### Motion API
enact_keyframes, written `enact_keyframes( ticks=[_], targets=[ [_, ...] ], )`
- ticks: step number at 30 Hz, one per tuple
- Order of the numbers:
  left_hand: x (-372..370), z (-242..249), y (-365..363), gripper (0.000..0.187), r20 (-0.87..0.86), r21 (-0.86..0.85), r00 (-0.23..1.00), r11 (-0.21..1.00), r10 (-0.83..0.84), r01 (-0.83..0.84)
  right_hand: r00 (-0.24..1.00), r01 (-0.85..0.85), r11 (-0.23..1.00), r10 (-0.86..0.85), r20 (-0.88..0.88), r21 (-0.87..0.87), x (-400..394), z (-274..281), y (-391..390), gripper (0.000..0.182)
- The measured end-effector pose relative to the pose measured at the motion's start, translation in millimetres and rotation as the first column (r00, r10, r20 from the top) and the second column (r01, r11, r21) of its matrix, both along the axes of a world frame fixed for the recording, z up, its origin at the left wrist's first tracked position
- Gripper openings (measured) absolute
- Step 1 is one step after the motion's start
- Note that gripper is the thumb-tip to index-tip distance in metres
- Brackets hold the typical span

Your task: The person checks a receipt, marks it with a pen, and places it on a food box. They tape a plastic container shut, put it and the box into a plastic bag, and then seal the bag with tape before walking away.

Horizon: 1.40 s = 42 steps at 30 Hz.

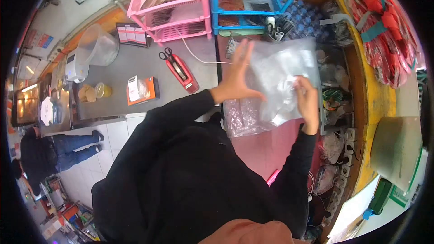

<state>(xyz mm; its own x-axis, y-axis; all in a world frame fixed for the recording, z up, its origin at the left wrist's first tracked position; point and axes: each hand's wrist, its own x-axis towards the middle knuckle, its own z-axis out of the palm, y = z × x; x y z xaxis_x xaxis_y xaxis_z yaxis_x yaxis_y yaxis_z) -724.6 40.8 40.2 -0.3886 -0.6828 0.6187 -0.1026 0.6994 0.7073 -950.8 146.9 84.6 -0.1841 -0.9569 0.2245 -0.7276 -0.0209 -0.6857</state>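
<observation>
A clear plastic bag, shiny and crinkled, lies between my two hands above the pinkish worktop. My left hand is at the bag's left side, thumb and fingers spread wide apart. At the bag's right part my right hand has its fingers bent together, pinching the plastic. More clear wrapping sits under the bag at its lower left. Whether anything is inside the bag cannot be made out.
Left of the hands are a red tool, black-handled scissors and an orange-and-white box. Pink and blue shelf racks stand at the far side. Red packages hang at right. A person stands at far left.
</observation>
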Motion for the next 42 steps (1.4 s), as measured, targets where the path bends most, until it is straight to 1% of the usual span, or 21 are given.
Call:
enact_keyframes(
  ticks=[2, 4, 5, 6, 7, 11, 14, 16, 20, 21, 23, 24, 26, 29, 32, 34, 36, 38, 39, 41, 42],
  targets=[
    [-42.2, 2.4, 11.9, 0.11, -0.036, 0.03, 0.999, 0.999, -0.014, 0.015, 0.959, -0.075, 0.996, 0.082, 0.272, -0.037, 9.7, 0.7, 12.2, 0.014],
    [-69.0, -16.0, 23.6, 0.09, 0.104, 0.164, 0.929, 0.928, -0.355, 0.336, 0.8, 0.372, 0.875, -0.132, 0.585, -0.311, -3.2, -16.8, 32.1, 0.017],
    [-75.7, -28.3, 28.3, 0.09, 0.098, 0.157, 0.922, 0.92, -0.375, 0.358, 0.593, 0.492, 0.771, 0.043, 0.804, -0.405, -16.8, -11.6, 44.7, 0.023],
    [-77.5, -46.0, 34.6, 0.079, 0.173, 0.194, 0.884, 0.895, -0.435, 0.402, 0.566, 0.661, 0.657, -0.119, 0.816, -0.363, -20.0, 12.8, 59.7, 0.027],
    [-77.9, -65.3, 39.2, 0.069, 0.247, 0.236, 0.833, 0.865, -0.494, 0.443, 0.526, 0.653, 0.629, 0.022, 0.85, -0.421, -34.9, 15.3, 87.6, 0.029],
    [-77.4, -169.6, 21.1, 0.069, 0.421, 0.281, 0.888, 0.958, -0.184, 0.065, 0.58, 0.769, 0.416, -0.135, 0.803, -0.486, -7.9, 25.8, 159.2, 0.037],
    [-110.9, -149.3, 8.1, 0.084, 0.217, 0.346, 0.97, 0.938, -0.107, 0.026, 0.556, 0.787, 0.395, -0.12, 0.822, -0.474, 6.3, 20.9, 182.0, 0.038],
    [-140.2, -117.9, 4.0, 0.099, -0.015, 0.419, 0.969, 0.879, -0.247, 0.23, 0.508, 0.8, 0.424, -0.101, 0.856, -0.425, 12.1, 17.0, 178.5, 0.039],
    [-144.7, -66.7, 7.9, 0.106, 0.407, 0.344, 0.897, 0.939, -0.173, 0.025, 0.357, 0.769, 0.578, -0.034, 0.934, -0.273, 28.2, -4.6, 140.2, 0.04],
    [-140.4, -61.5, 14.6, 0.103, 0.473, 0.473, 0.814, 0.877, -0.338, 0.09, 0.302, 0.744, 0.627, -0.009, 0.953, -0.23, 39.4, -12.7, 128.0, 0.04],
    [-126.6, -64.8, 32.0, 0.102, -0.336, 0.811, 0.635, 0.129, -0.696, 0.571, 0.217, 0.683, 0.711, 0.021, 0.976, -0.167, 54.1, -22.0, 106.3, 0.041],
    [-101.1, -22.5, 47.3, 0.105, -0.559, 0.828, 0.641, -0.39, -0.526, 0.402, 0.18, 0.642, 0.753, 0.035, 0.983, -0.144, 61.2, -25.8, 96.0, 0.041],
    [-77.6, -25.4, 63.3, 0.108, -0.903, 0.33, 0.419, -0.77, -0.091, 0.546, 0.118, 0.547, 0.829, 0.059, 0.991, -0.115, 78.5, -30.0, 78.9, 0.042],
    [-42.2, -44.0, 54.4, 0.103, -0.835, 0.209, 0.502, -0.713, 0.226, 0.669, 0.052, 0.364, 0.927, 0.073, 0.996, -0.086, 107.2, -30.8, 58.4, 0.043],
    [0.2, -64.2, 26.3, 0.085, -0.889, 0.338, 0.455, -0.607, 0.044, 0.719, 0.02, 0.173, 0.981, 0.081, 0.997, -0.083, 131.5, -29.0, 33.8, 0.044],
    [34.0, -87.0, 29.4, 0.058, -0.689, 0.655, 0.725, -0.449, -0.023, 0.608, 0.043, 0.091, 0.993, 0.068, 0.997, -0.071, 135.1, -32.4, 13.2, 0.045],
    [77.2, -123.5, 14.5, 0.035, -0.901, 0.375, 0.435, -0.493, 0.007, 0.785, 0.319, 0.202, 0.978, -0.008, 0.948, -0.06, 120.0, -45.0, -12.4, 0.046],
    [137.3, -166.1, 4.2, 0.035, -0.915, 0.285, 0.373, -0.408, 0.154, 0.867, 0.765, 0.525, 0.809, -0.312, 0.563, -0.265, 81.7, -78.1, -41.0, 0.054],
    [159.5, -143.7, 8.8, 0.035, -0.819, 0.498, 0.55, -0.271, 0.165, 0.824, 0.817, 0.575, 0.769, -0.557, 0.15, -0.278, 57.2, -82.7, -41.9, 0.066],
    [196.4, -119.5, 17.6, 0.035, -0.628, 0.719, 0.718, -0.13, 0.3, 0.683, 0.384, 0.88, 0.463, -0.826, -0.413, -0.107, 14.6, -137.4, -45.3, 0.068],
    [213.4, -120.1, 19.6, 0.036, -0.563, 0.749, 0.728, -0.129, 0.391, 0.649, 0.385, 0.88, 0.463, -0.825, -0.413, -0.105, -3.6, -156.0, -34.3, 0.068]
  ],
)
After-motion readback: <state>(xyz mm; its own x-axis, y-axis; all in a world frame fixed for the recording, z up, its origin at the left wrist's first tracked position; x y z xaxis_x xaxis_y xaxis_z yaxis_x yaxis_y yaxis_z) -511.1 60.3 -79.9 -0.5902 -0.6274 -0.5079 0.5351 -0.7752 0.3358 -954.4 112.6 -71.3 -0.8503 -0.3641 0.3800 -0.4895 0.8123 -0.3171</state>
